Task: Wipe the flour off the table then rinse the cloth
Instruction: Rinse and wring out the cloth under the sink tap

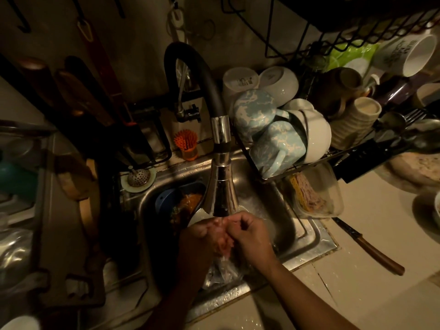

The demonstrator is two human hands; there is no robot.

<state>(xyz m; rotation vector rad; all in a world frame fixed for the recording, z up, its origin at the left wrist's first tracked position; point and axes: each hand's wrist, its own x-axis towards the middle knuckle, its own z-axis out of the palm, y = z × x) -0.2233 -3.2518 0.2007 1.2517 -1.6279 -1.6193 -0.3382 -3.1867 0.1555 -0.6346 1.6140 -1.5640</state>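
Right hand (250,234): fingers curled inward, knuckles up, pressed against the left hand (202,239) directly under the faucet head (221,186). It appears to pinch the top of the cloth (221,270). The left hand lies in shadow with its palm turned toward the right. Whether its fingers close round the cloth cannot be told.

Location of the cloth: a pale, wet, crumpled mass hanging below the two hands, over the near edge of the sink (307,236). Its outline is blurred by running water. A thin stream falls from the faucet head onto the point where the hands meet.

Step in hand: judged to be the rinse. With the cloth at the sink, the wiping of the countertop (369,294) is taken as finished. No flour can be made out on the part of it in view.

Next move, as a judgement:
- Work the cloth between both hands under the stream so that its lower part, now below the water, is also flushed.
- Keep the cloth over the basin. A blue bowl (166,201) with food remains sits at the far left corner of the sink and should stay clear of it.
- Wring over the basin, then reach up to the tap.

A knife (371,251) lies on the countertop near the sink's near right corner.
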